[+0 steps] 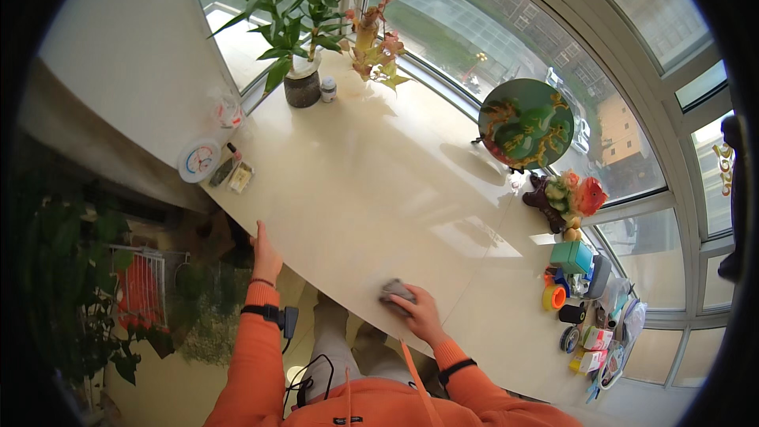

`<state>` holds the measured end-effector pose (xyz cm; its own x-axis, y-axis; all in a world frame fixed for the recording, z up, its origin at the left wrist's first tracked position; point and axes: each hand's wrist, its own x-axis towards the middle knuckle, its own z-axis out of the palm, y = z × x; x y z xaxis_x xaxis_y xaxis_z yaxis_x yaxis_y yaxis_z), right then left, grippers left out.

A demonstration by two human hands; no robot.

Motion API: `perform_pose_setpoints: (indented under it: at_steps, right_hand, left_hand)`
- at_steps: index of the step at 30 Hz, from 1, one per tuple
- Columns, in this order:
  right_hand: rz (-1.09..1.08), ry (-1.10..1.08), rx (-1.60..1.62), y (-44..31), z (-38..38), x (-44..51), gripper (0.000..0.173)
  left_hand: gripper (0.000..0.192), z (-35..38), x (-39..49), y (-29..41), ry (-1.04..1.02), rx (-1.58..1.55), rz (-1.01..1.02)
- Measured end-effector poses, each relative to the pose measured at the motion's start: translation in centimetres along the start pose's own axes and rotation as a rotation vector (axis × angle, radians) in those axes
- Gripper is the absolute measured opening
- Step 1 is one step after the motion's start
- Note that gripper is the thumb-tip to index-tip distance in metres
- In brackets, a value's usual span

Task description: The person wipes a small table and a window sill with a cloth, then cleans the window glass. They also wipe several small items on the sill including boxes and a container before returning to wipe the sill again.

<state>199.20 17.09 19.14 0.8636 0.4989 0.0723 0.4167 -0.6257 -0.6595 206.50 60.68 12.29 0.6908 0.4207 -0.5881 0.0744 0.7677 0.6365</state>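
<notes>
A crumpled grey cloth (397, 295) lies against the cream countertop (356, 213), close to its front edge. My right hand (424, 314) is closed around the cloth, pressing it to the surface. The cloth looks slightly blurred. My left hand (268, 258) is at the counter's left front edge with nothing visible in it. One finger points away from me and another sticks out to the side; the palm side is hidden.
At the back stand a potted green plant (301, 89), a small white bottle (328, 89) and a reddish leafy plant (370, 41). A round green decorative plate (526, 124) and a flower ornament (551, 198) line the window. Tape rolls (553, 296) and boxes crowd the right; a dial gauge (199, 160) sits left.
</notes>
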Motion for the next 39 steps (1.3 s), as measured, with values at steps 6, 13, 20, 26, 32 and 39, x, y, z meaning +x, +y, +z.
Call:
perform_pose_setpoints:
  at_steps: [6, 13, 20, 26, 32, 39]
  right_hand:
    - [0.883, 0.719, -0.324, 7.3, -4.8, -9.5, 0.077]
    - [1.744, 1.270, 0.175, 16.1, -10.6, 6.5, 0.069]
    - [0.747, 0.728, 0.035, 19.1, -6.4, 36.1, 0.073]
    - [0.270, 0.340, -0.085, 5.7, 8.2, 48.1, 0.076]
    - [0.234, 0.240, -0.125, -7.5, 17.1, 48.6, 0.077]
    - [-0.067, 0.102, -0.068, -8.1, 19.1, 57.6, 0.072]
  left_hand:
    - [0.097, 0.7, 1.5, 0.0, 0.166, 0.079, -0.013]
    - [0.090, -0.3, 2.0, -1.2, 0.242, 0.158, -0.020]
    - [0.090, -0.2, 0.7, -1.1, 0.288, 0.316, -0.029]
    - [0.092, 0.8, -0.6, -0.6, 0.250, 0.269, -0.071]
    - [0.074, 0.3, -0.6, -0.3, 0.146, 0.241, -0.136]
    - [0.080, 0.3, -1.3, 0.0, 0.056, 0.250, -0.079]
